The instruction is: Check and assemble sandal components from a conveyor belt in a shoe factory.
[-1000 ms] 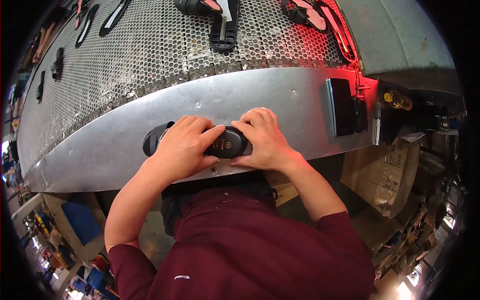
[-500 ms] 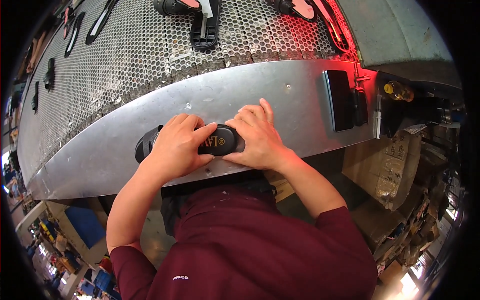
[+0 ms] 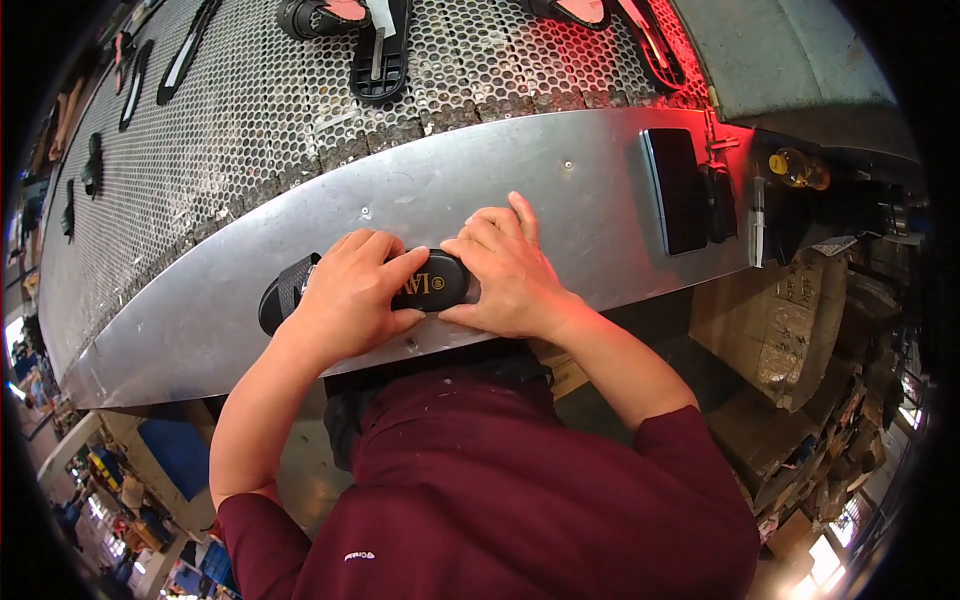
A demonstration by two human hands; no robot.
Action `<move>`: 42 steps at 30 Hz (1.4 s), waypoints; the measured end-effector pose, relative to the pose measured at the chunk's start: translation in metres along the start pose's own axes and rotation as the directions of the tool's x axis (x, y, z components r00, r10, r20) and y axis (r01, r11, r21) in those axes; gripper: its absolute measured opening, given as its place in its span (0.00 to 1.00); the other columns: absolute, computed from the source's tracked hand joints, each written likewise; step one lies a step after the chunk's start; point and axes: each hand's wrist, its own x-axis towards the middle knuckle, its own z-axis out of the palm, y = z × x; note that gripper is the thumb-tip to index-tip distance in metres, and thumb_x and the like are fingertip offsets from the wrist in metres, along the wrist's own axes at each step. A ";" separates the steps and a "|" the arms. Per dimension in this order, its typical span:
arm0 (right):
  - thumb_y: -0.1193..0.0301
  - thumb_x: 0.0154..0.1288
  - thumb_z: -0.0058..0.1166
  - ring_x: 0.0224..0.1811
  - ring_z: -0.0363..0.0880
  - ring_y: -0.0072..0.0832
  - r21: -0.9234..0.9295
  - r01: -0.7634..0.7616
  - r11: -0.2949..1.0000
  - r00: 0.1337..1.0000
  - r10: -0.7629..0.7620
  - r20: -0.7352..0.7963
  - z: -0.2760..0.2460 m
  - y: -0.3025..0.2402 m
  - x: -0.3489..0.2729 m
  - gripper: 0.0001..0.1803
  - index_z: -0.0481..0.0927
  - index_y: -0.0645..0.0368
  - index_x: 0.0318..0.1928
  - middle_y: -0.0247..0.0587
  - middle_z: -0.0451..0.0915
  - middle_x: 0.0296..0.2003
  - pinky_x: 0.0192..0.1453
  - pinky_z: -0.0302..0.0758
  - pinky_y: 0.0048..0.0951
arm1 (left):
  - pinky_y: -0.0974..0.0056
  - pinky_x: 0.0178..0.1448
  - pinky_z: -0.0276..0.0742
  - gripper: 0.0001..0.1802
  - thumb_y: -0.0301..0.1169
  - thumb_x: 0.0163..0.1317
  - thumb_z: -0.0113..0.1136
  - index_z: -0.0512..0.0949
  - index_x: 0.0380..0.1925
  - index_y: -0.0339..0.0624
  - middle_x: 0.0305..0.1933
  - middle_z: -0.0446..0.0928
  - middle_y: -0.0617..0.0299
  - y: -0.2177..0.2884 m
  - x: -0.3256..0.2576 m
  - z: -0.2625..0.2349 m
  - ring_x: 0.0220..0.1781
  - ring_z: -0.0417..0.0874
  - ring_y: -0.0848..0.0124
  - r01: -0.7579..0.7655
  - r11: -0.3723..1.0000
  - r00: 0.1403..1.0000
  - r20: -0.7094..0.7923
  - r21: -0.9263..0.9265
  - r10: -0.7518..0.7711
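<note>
A black slide sandal (image 3: 440,280) with gold print on its footbed lies lengthwise on the metal tabletop, its strapped end to the left. My left hand (image 3: 352,285) is wrapped over the middle of it, fingers bent across the far edge and thumb at the near edge. At the heel end, my right hand (image 3: 508,275) presses with thumb and fingertips, its index finger raised. Part of the strap and most of the sole's middle are hidden under my left hand.
Beyond the metal tabletop (image 3: 250,240) runs a perforated mesh conveyor (image 3: 260,110) bearing several sandal parts, among them a black sole (image 3: 382,75). To the right lie a phone (image 3: 675,190), a syringe-like tube (image 3: 758,222) and a bottle of yellow liquid (image 3: 798,168). Cardboard (image 3: 765,325) stands below.
The soles on the conveyor and the table items have shifted slightly left in the picture. Both hands keep their grip on the sandal, almost unmoved.
</note>
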 end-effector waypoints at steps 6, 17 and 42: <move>0.54 0.41 0.74 0.65 0.62 0.40 0.012 0.015 1.000 1.000 -0.015 0.007 -0.003 0.006 -0.003 0.36 0.78 0.56 0.51 0.38 0.74 0.48 0.77 0.37 0.62 | 0.56 0.49 0.77 0.31 0.32 0.38 0.75 0.81 0.48 0.41 0.44 0.77 0.57 0.006 0.007 0.001 0.45 0.78 0.58 -0.004 1.000 1.000 0.002 0.006 0.004; 0.53 0.44 0.73 0.63 0.64 0.40 0.043 0.038 0.998 0.999 -0.037 -0.022 -0.014 0.015 -0.010 0.34 0.79 0.57 0.50 0.38 0.74 0.47 0.77 0.37 0.61 | 0.56 0.49 0.77 0.31 0.34 0.40 0.75 0.80 0.50 0.42 0.44 0.77 0.58 0.016 0.017 0.004 0.45 0.78 0.58 0.004 0.999 0.999 0.046 0.049 -0.006; 0.51 0.56 0.65 0.61 0.65 0.41 -0.047 -0.095 0.994 0.975 0.084 -0.207 -0.036 0.021 -0.030 0.26 0.82 0.57 0.48 0.38 0.76 0.45 0.72 0.39 0.65 | 0.53 0.56 0.76 0.37 0.41 0.43 0.75 0.76 0.56 0.41 0.50 0.76 0.54 0.045 0.046 0.003 0.52 0.79 0.54 0.231 0.971 0.966 0.104 0.059 -0.236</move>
